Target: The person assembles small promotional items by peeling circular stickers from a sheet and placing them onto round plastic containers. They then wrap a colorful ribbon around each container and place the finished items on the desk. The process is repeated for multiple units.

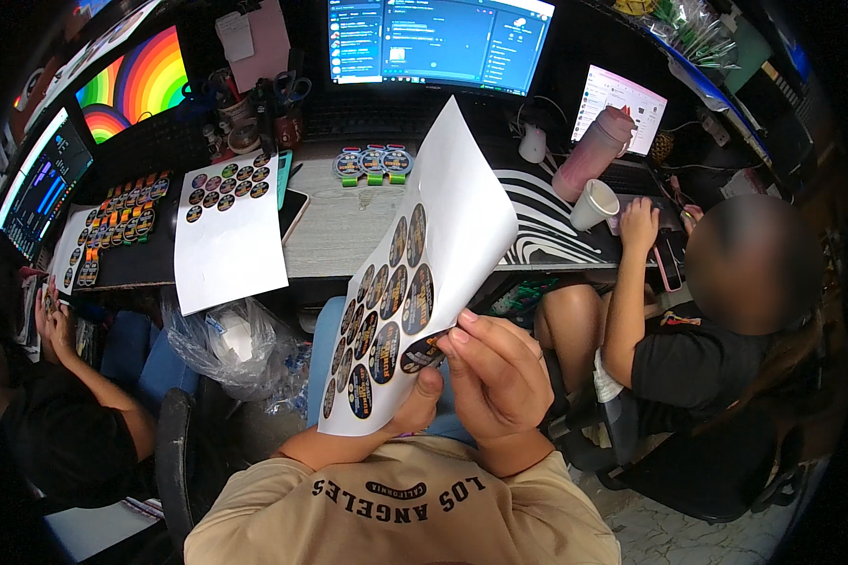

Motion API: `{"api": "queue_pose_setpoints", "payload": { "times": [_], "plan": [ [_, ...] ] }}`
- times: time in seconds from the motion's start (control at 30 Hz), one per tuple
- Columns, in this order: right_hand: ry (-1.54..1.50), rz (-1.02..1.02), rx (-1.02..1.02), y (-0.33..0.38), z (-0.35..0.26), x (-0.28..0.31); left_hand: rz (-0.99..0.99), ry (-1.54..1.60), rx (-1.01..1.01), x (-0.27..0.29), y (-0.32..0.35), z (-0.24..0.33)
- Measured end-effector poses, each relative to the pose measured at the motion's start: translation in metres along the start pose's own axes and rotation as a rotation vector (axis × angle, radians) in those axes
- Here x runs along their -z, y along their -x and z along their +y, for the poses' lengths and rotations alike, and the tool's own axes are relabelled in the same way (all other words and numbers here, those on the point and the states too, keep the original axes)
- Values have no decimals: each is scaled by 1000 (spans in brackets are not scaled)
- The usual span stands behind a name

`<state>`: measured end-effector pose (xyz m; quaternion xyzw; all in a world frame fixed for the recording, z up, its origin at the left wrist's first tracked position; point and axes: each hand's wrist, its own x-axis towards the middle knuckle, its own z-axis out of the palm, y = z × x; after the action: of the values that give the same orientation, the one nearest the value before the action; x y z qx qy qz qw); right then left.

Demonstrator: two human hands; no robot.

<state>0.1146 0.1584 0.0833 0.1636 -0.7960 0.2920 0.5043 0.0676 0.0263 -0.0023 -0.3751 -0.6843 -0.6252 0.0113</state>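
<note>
A white sticker sheet (454, 207) with rows of round black labels is held up in front of me, its upper part curling to the right. Beneath its lower edge my left hand (415, 407) grips it, the thumb showing and most fingers hidden behind the paper. My right hand (504, 377) pinches with thumb and forefinger at the sheet's right edge, on a round black sticker (422, 352). Whether that sticker is partly lifted I cannot tell. On the desk beyond lie several medals (373, 164) with colored ribbons.
Another sticker sheet (226, 254) overhangs the desk edge at left, near rows of medals (122, 221). A pink bottle (594, 155) and white cup (595, 205) stand at right. People sit on both sides. A plastic bag (236, 348) hangs below the desk.
</note>
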Motion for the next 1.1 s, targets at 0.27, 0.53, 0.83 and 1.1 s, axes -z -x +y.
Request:
{"api": "queue_pose_setpoints", "payload": {
  "times": [0.27, 0.53, 0.83, 1.1],
  "plan": [
    [-67, 74, -129, 0, -1, -5, -5, -56, -4, 0, 2, -4],
    [-51, 66, -106, 0, -2, -4, 104, 29, -85, -5, -5, 8],
    [-70, 63, -108, 2, -2, -5, 84, 102, -87, -3, -9, 11],
    [-74, 62, -103, 2, -1, -5, 58, 21, -82, 1, -5, 7]
  ]
}}
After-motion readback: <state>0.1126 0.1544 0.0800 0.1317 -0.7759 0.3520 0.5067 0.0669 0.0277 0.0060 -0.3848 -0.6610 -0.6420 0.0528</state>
